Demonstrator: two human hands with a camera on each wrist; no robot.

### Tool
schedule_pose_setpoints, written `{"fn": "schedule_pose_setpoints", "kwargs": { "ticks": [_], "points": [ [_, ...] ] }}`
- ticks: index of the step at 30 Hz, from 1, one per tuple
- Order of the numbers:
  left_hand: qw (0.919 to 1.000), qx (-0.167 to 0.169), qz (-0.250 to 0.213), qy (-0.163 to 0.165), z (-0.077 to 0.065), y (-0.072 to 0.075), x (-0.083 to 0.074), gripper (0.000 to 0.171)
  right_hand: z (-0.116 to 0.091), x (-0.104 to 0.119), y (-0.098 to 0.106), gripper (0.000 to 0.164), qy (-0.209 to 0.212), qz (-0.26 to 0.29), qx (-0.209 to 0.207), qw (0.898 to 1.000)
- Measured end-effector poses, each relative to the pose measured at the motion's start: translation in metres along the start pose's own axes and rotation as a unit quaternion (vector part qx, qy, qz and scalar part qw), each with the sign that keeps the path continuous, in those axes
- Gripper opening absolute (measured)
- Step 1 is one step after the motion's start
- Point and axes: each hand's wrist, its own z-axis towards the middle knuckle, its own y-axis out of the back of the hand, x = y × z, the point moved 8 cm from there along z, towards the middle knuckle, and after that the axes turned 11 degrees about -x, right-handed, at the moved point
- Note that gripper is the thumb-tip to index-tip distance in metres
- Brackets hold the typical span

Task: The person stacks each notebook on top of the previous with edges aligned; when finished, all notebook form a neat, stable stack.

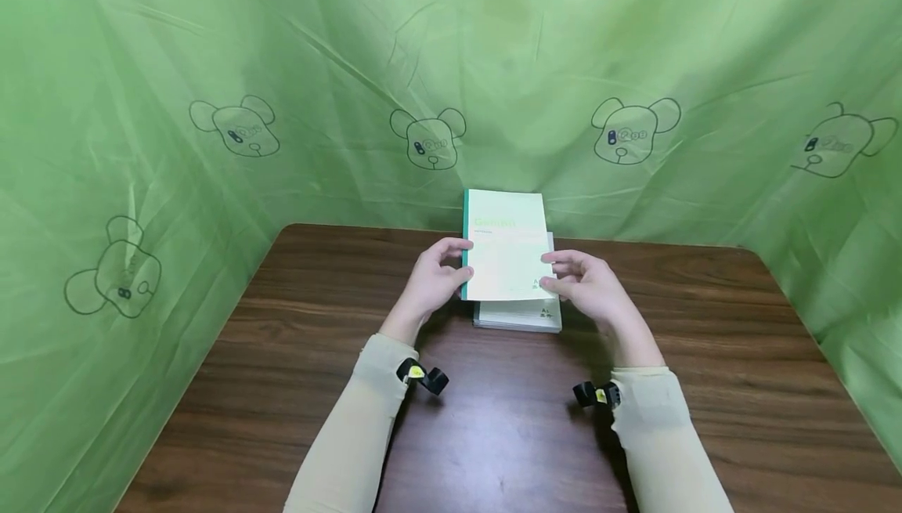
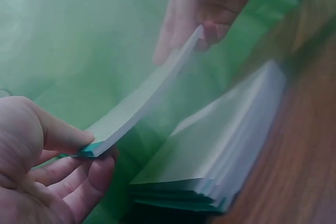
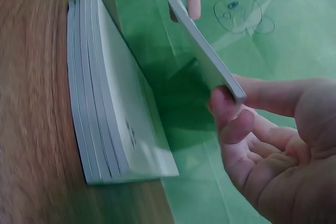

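Note:
Both hands hold a pale notebook [image 1: 503, 254] with a teal spine above a stack of similar notebooks [image 1: 517, 319]. My left hand [image 1: 438, 274] pinches its spine edge, thumb on the cover and fingers beneath. On the opposite edge, my right hand [image 1: 588, 284] pinches it near the lower corner. In the left wrist view the held notebook [image 2: 142, 100] bends slightly and hangs apart from the stack [image 2: 210, 140], whose teal spines face the camera. The right wrist view shows the page edges of the several stacked notebooks [image 3: 94, 93].
A brown wood-grain table [image 1: 296, 388] lies under the stack. Green cloth [image 1: 338, 51] with bear-head outlines hangs behind and along both sides, meeting the table's far edge just past the stack. Each wrist carries a black strapped camera.

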Motion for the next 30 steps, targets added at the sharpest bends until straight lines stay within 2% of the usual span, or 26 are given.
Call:
{"fn": "schedule_pose_setpoints", "kwargs": {
  "ticks": [8,13,16,20,25,30],
  "points": [
    [0.9983,0.028,0.051,0.004,-0.006,-0.021,0.012,0.038,-0.001,-0.022,0.006,0.049,-0.035,-0.046,0.049,0.997],
    [0.9948,0.035,0.095,0.002,-0.007,-0.028,0.02,0.037,0.002,-0.032,0.005,0.048,-0.045,-0.049,0.067,0.996],
    [0.99,0.034,0.137,-0.013,-0.007,-0.029,0.022,0.037,0.003,-0.036,0.004,0.05,-0.046,-0.059,0.077,0.994],
    [0.9816,0.026,0.186,-0.032,-0.006,-0.03,0.021,0.04,0.004,-0.038,0.006,0.057,-0.043,-0.076,0.075,0.993],
    [0.9768,0.019,0.21,-0.038,-0.006,-0.03,0.018,0.044,0.006,-0.041,0.009,0.067,-0.049,-0.076,0.063,0.994],
    [0.9679,0.015,0.244,-0.056,-0.005,-0.03,0.014,0.045,0.01,-0.05,0.011,0.07,-0.062,-0.082,0.052,0.993]
  ]
}}
